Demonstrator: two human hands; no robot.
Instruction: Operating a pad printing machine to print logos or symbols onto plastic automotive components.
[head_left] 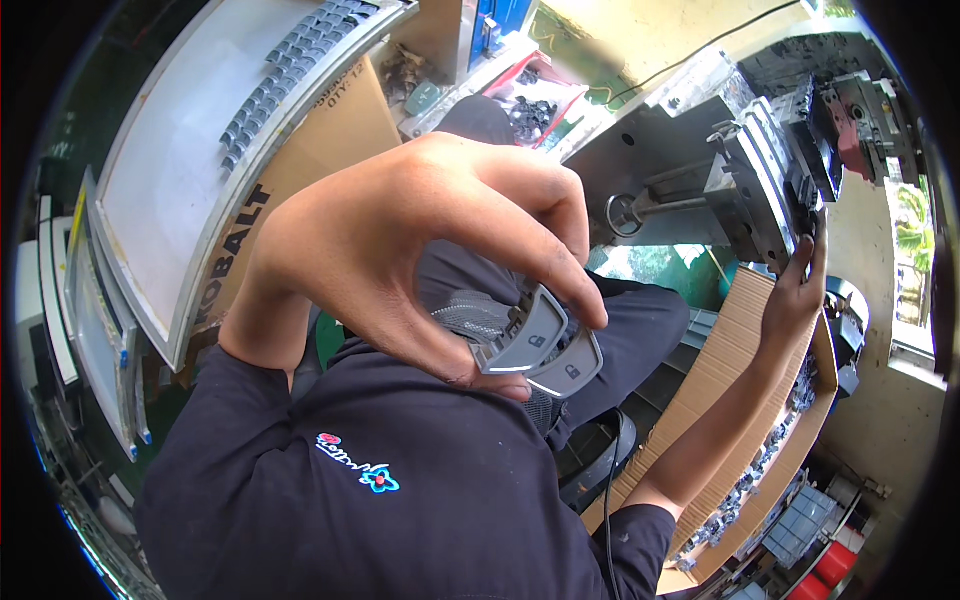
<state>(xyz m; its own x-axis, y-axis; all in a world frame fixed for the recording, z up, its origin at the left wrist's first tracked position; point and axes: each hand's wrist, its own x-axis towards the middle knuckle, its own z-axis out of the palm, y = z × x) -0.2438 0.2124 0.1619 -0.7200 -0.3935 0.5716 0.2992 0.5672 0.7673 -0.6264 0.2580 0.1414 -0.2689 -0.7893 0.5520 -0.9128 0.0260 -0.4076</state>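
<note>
My left hand (420,220) is raised in front of my chest, its thumb and fingers pinching two curved grey plastic button caps with padlock symbols. One button cap (532,338) overlaps the other cap (574,368), which sits lower and to the right. At the far right, my right hand (797,292) reaches up to the lower end of a metal fixture (755,180) on a machine. Its thumb and a finger lie on either side of that end; the other fingertips are partly hidden. A dark part (808,140) sits against the fixture.
A white framed panel (180,150) at the left carries rows of small grey pieces (290,75). Behind it stands a cardboard box (345,125). A bag of dark parts (535,105) lies beyond my knees. On the right, a long open carton (690,420) holds many small parts.
</note>
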